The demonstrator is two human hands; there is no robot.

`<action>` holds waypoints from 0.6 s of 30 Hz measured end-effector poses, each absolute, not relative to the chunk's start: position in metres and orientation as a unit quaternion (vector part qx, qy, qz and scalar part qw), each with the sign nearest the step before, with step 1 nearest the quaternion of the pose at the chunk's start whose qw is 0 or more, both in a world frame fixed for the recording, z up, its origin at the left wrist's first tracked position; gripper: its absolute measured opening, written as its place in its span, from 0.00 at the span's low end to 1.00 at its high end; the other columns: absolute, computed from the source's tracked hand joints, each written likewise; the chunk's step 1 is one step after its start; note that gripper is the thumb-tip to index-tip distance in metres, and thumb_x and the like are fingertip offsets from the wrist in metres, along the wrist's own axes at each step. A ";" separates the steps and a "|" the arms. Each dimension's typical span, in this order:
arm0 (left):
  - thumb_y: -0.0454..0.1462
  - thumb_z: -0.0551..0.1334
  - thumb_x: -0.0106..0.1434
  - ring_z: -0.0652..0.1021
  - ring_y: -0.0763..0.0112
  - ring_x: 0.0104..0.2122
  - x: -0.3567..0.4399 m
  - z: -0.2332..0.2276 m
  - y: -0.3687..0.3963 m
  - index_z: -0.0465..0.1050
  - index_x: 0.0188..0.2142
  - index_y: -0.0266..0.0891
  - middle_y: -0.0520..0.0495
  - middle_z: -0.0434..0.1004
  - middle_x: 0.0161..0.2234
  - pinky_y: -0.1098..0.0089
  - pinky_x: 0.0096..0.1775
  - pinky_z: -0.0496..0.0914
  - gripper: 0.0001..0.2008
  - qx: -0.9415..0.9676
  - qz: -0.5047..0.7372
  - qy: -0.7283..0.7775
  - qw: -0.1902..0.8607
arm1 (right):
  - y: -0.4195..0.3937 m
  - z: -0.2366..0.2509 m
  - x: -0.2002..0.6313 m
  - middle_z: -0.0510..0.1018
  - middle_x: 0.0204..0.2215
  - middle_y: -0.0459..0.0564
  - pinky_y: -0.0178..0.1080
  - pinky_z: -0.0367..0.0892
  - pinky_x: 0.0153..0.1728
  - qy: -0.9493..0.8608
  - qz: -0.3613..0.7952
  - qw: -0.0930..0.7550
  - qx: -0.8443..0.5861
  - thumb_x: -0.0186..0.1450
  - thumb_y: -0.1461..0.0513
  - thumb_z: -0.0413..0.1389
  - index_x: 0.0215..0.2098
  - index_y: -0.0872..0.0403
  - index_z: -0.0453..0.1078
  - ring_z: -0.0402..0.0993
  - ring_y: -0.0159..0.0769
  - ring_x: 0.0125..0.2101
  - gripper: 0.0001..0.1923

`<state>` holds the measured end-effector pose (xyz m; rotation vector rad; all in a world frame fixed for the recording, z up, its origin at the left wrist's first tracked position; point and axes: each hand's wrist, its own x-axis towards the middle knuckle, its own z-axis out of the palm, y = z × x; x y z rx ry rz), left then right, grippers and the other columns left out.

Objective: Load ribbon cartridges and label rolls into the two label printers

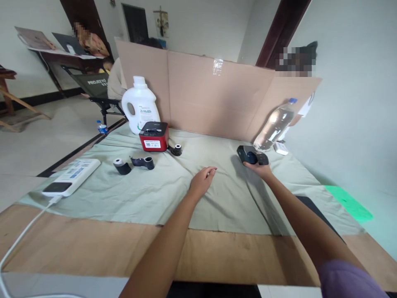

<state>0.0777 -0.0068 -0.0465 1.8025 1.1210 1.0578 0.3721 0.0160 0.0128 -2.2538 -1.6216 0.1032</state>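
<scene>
Over the pale green cloth (173, 203), the left hand (200, 182) is loosely curled, seemingly around nothing. Slightly farther off, the right hand (260, 168) is bent around a black device (245, 153), gripping it near the foot of a tilted clear bottle (274, 128). To the left lie two black rolls (125, 169), with a third roll (177, 151) beside a red box (155, 142). Beyond stand a white jug (142, 103) and a cardboard screen (211, 95).

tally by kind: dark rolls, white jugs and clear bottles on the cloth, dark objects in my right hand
Dark rolls: 3
White jugs: 1
Clear bottles: 1
Dark objects in your right hand: 1
Total: 6
</scene>
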 end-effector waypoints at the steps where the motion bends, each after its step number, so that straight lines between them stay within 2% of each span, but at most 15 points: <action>1: 0.46 0.52 0.72 0.80 0.63 0.44 0.078 -0.045 -0.008 0.77 0.51 0.46 0.46 0.81 0.48 0.65 0.47 0.72 0.18 0.707 0.409 0.439 0.374 | 0.026 0.012 0.385 0.67 0.64 0.58 0.57 0.52 0.64 -0.574 0.029 0.190 -0.796 0.62 0.51 0.61 0.63 0.50 0.62 0.56 0.54 0.67 0.34; 5: 0.45 0.52 0.71 0.79 0.62 0.47 0.078 -0.041 -0.011 0.78 0.49 0.47 0.48 0.81 0.49 0.64 0.49 0.71 0.18 0.721 0.391 0.444 0.360 | 0.056 0.004 0.420 0.66 0.64 0.62 0.64 0.51 0.64 -0.548 0.028 0.195 -0.813 0.60 0.50 0.62 0.63 0.50 0.64 0.53 0.60 0.68 0.35; 8: 0.46 0.52 0.72 0.79 0.61 0.49 0.078 -0.041 -0.012 0.78 0.50 0.49 0.49 0.81 0.50 0.64 0.50 0.70 0.17 0.732 0.382 0.445 0.347 | 0.066 -0.005 0.430 0.67 0.64 0.62 0.63 0.50 0.64 -0.531 0.037 0.186 -0.826 0.61 0.50 0.63 0.63 0.51 0.65 0.53 0.59 0.67 0.35; 11: 0.46 0.52 0.72 0.79 0.62 0.47 0.079 -0.044 -0.011 0.78 0.50 0.50 0.49 0.82 0.50 0.64 0.50 0.70 0.17 0.737 0.376 0.445 0.342 | 0.070 -0.013 0.429 0.66 0.65 0.62 0.62 0.46 0.65 -0.516 0.044 0.197 -0.832 0.62 0.48 0.62 0.62 0.53 0.67 0.52 0.59 0.68 0.33; 18: 0.46 0.53 0.72 0.79 0.61 0.49 0.078 -0.047 -0.010 0.78 0.50 0.49 0.49 0.81 0.50 0.62 0.51 0.70 0.17 0.743 0.372 0.443 0.337 | 0.077 -0.013 0.427 0.67 0.62 0.71 0.64 0.53 0.62 -0.485 0.052 0.185 -0.853 0.62 0.45 0.61 0.61 0.59 0.68 0.54 0.68 0.65 0.37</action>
